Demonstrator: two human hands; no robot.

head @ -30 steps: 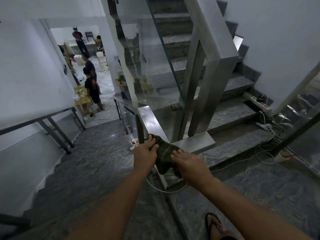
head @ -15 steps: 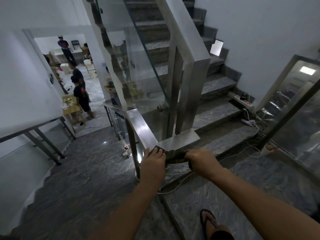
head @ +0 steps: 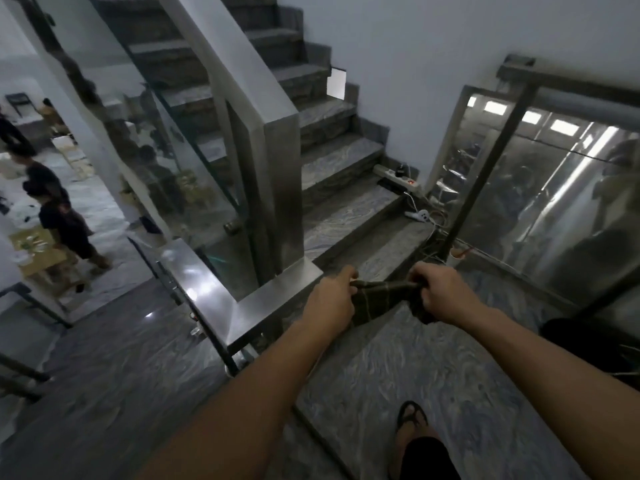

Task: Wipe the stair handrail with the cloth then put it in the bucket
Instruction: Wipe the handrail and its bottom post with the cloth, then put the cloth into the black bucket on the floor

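Observation:
A dark green checked cloth [head: 382, 299] is stretched between my two hands, in the air just right of the handrail's end. My left hand [head: 334, 296] grips its left end and my right hand [head: 438, 292] grips its right end, with a corner hanging below. The steel handrail [head: 270, 299] runs flat to the left of my hands, turns a corner, and drops away down the lower flight [head: 194, 271]. The cloth is off the rail. A dark round shape [head: 588, 344] at the right edge may be the bucket; I cannot tell.
A steel post and glass panel [head: 277, 188] rise behind the rail beside the upper stairs [head: 343, 188]. Power strips and cables [head: 412, 199] lie on the steps by the wall. A reflective glass door [head: 554, 202] stands right. People [head: 59, 216] stand below, at the left. My sandalled foot [head: 412, 420] is on the landing.
My hands have slid the cloth rightward along the flat rail section and off its end. The view has turned right, bringing the glass door and the dark shape into sight.

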